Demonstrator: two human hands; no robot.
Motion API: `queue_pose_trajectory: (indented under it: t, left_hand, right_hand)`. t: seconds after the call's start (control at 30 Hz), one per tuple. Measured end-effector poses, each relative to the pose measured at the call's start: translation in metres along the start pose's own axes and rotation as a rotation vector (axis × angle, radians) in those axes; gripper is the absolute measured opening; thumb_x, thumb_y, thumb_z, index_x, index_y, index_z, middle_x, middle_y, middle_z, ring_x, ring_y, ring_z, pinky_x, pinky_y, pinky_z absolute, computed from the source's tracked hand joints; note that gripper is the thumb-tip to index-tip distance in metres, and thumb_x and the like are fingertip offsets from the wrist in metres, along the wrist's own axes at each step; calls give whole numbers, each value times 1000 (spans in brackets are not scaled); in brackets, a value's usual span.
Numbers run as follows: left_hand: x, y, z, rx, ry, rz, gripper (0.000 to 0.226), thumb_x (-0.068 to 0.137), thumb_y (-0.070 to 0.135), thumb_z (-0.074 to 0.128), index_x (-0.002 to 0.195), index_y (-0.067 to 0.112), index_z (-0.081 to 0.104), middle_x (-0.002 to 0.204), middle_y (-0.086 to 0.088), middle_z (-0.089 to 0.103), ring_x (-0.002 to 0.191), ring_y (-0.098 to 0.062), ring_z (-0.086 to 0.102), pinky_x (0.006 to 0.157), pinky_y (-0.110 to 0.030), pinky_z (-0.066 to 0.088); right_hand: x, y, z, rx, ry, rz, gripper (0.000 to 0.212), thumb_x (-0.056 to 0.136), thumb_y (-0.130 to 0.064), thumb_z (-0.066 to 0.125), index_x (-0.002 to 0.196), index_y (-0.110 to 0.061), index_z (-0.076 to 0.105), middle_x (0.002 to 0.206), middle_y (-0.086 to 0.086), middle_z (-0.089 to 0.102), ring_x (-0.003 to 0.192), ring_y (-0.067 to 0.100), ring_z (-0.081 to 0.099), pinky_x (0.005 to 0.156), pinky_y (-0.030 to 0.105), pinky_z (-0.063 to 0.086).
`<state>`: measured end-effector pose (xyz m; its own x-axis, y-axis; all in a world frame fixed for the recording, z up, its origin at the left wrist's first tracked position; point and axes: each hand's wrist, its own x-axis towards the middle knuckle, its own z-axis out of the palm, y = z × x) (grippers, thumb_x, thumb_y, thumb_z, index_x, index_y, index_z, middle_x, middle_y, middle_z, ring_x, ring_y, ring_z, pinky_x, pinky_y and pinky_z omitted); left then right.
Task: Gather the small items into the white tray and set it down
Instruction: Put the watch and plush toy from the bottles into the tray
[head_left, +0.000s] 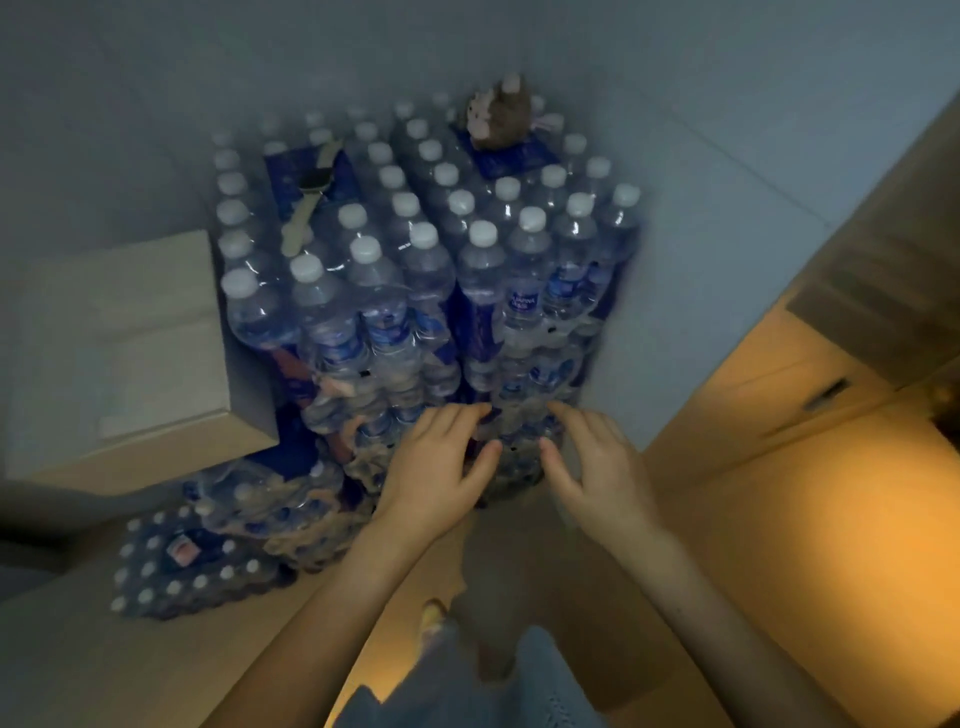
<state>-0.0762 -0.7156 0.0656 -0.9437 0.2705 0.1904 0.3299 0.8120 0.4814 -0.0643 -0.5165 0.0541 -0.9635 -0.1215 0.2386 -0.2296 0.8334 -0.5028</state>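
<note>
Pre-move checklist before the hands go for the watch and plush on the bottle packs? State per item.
1. Hands free: left hand and right hand hold nothing, fingers relaxed. ok
2. Watch located: watch lies on top of the bottle stack, left side, uncovered. ok
3. Plush located: plush toy sits on the stack's top at the far side. ok
4. White tray in view: none seen in this view. not ok
5. Hands near the items: both are low at the stack's front, while the items lie on top. not ok
6. Other small items left: the picture is dim and blurred. cannot tell
</note>
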Motion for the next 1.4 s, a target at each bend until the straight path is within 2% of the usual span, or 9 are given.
queue_pose_trajectory:
  t: [0.17,0.37,0.6,0.77,0.87,1.0,1.1,1.23,1.4]
  left_hand:
    - [55,2,-52,20,170,38,47,93,45,39,130,18,52,118,3,59,111,-14,50,90,-29,42]
    - [114,-25,-105,11,370,50,41,93,40,47,127,19,54,118,5,60,109,-13,51,87,-25,41]
    - [154,-74,-137,36,466,2,42,91,42,45,126,20,54,117,7,59,109,-11,49,88,-27,43]
    - [170,-117,-135,60,465,-146,42,89,39,52,127,20,53,118,2,60,108,-20,51,87,-32,44]
    - [184,-130,-135,50,472,-204,42,88,36,58,126,21,52,117,2,59,106,-20,50,85,-28,42]
    - [212,-142,-137,55,464,-296,43,85,39,61,123,22,51,116,2,58,105,-20,52,85,-32,45]
    - [235,-148,-139,114,416,-403,52,84,45,60,128,19,48,119,-1,56,109,-23,50,87,-35,46]
    - [258,-153,-136,266,359,-499,55,86,50,56,127,14,48,119,-8,56,108,-28,48,88,-37,43]
    - [272,-150,-132,240,404,-466,47,83,38,65,120,12,51,112,-12,57,102,-30,52,82,-37,45]
  right_hand:
    - [78,-22,-26,73,136,-148,46,94,-38,45,129,-11,56,117,2,63,110,17,54,92,26,42]
    - [174,-56,-42,172,258,-251,38,95,-33,51,128,-15,55,120,0,62,113,14,54,94,18,37]
    - [244,-76,-30,188,265,-276,38,94,-29,56,131,-18,53,128,-5,58,120,11,50,97,18,33]
    - [274,-76,-15,171,215,-314,43,92,-39,49,131,-20,53,126,-7,58,118,11,50,96,20,35]
    - [291,-76,-7,177,197,-348,48,90,-43,45,130,-17,54,120,-5,61,113,10,52,92,18,35]
    - [322,-69,-8,163,186,-375,42,91,-36,52,129,-19,54,120,-5,60,112,10,49,89,9,29]
    - [342,-63,-13,159,185,-387,39,91,-25,60,129,-20,53,119,-4,60,113,13,50,89,17,31]
    - [358,-54,-13,154,175,-409,40,90,-23,61,129,-22,53,116,-5,60,111,11,50,86,20,34]
    - [382,-31,-18,108,247,-418,37,87,-23,63,123,-16,57,116,-2,60,113,17,48,95,31,41]
